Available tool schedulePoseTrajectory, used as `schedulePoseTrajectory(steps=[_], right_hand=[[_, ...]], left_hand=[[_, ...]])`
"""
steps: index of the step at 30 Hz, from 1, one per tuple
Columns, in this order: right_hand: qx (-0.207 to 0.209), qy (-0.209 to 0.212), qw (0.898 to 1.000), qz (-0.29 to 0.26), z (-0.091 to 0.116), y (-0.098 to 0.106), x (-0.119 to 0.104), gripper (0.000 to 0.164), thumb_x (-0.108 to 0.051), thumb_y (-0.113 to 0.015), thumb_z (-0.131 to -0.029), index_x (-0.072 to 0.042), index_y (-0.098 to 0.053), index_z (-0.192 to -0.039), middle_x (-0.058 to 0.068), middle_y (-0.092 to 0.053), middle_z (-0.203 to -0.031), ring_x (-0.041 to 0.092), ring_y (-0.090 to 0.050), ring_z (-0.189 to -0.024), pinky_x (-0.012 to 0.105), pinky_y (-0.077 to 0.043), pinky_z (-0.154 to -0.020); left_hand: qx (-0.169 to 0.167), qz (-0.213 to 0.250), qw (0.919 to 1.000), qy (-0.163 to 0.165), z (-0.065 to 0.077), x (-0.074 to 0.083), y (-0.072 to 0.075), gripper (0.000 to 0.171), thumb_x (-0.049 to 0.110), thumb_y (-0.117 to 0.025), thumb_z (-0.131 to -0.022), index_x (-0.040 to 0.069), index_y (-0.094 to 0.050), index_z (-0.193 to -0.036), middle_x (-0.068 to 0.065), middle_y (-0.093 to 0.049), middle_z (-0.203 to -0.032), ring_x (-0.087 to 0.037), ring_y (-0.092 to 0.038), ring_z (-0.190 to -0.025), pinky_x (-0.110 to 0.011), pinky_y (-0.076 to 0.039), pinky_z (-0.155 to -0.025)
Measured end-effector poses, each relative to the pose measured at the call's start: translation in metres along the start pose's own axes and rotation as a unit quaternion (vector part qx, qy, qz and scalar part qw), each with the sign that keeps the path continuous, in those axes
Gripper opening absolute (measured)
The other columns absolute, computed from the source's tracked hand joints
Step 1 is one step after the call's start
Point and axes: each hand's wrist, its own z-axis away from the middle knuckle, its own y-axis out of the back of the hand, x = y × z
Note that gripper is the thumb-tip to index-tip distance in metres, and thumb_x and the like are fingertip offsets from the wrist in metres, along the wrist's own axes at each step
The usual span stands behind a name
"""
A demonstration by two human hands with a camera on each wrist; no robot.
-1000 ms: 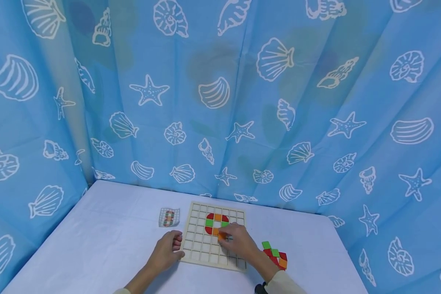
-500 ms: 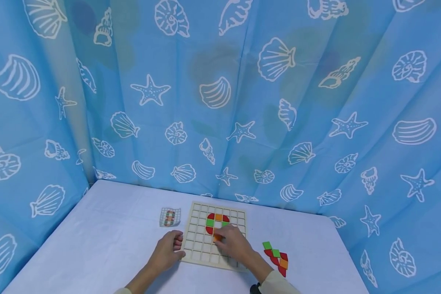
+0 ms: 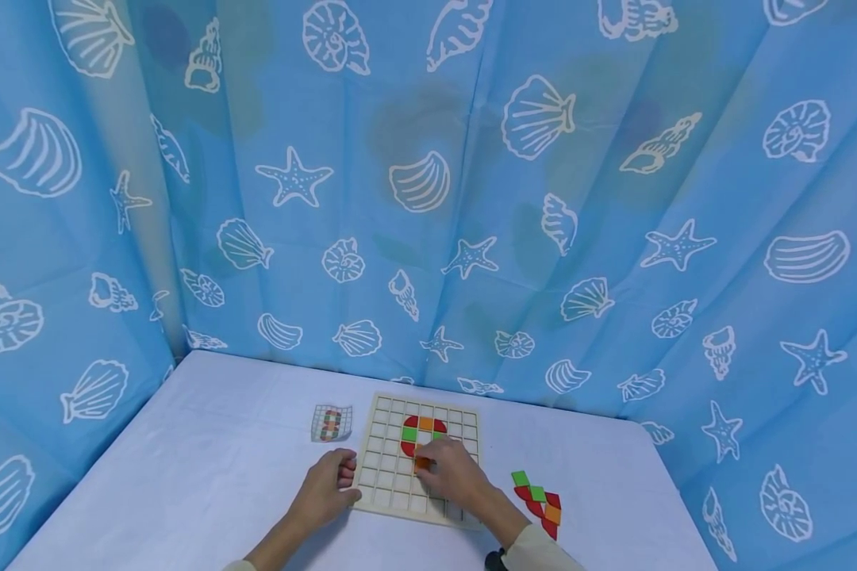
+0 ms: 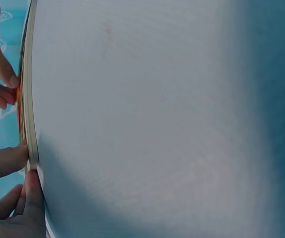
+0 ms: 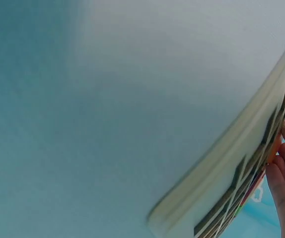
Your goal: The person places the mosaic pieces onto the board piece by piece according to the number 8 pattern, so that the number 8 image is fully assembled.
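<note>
Showing bright orange, a thin tile sits pinched between right-hand fingers.

A blue curtain hangs in soft vertical folds behind the worktop and along its left and right edges, printed with white outlines of starfish, scallop shells and spiral shells. Faint greenish and purplish patches tint the fabric. A paler, greyish fold drops towards the worktop's far left corner. The worktop is white and cloth-like, its far right corner rounded. The light is soft, with bluish shadows on the white surface.
</note>
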Motion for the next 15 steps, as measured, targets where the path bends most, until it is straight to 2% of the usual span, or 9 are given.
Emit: schedulePoseTrajectory(steps=[9, 15], right_hand=[[-0.011, -0.011, 1.0, -0.015, -0.0017, 0.0033, -0.0027, 0.024, -0.021, -0.076, -0.085, -0.015, -0.076, -0.107, -0.009, -0.071, -0.096, 0.004, -0.058, -0.083, 0.028, -0.055, -0.082], [-0.032, -0.013, 0.998, -0.048, 0.0048, 0.0075, 0.0044, 0.026, -0.021, -0.073, -0.087, -0.016, -0.074, -0.113, -0.011, -0.07, -0.103, 0.005, -0.061, -0.095, 0.029, -0.055, -0.086]], left_hand=[[0.001, 0.005, 1.0, 0.005, -0.0015, 0.0007, -0.0008, 0.055, -0.01, -0.078, -0.068, -0.012, -0.054, -0.118, -0.008, -0.055, -0.098, -0.018, -0.058, -0.088, -0.025, -0.056, -0.075], [-0.001, 0.002, 1.0, 0.001, -0.0001, -0.0013, -0.0006, 0.055, -0.011, -0.078, -0.067, -0.013, -0.054, -0.117, -0.009, -0.056, -0.097, -0.019, -0.059, -0.087, -0.027, -0.056, -0.075]])
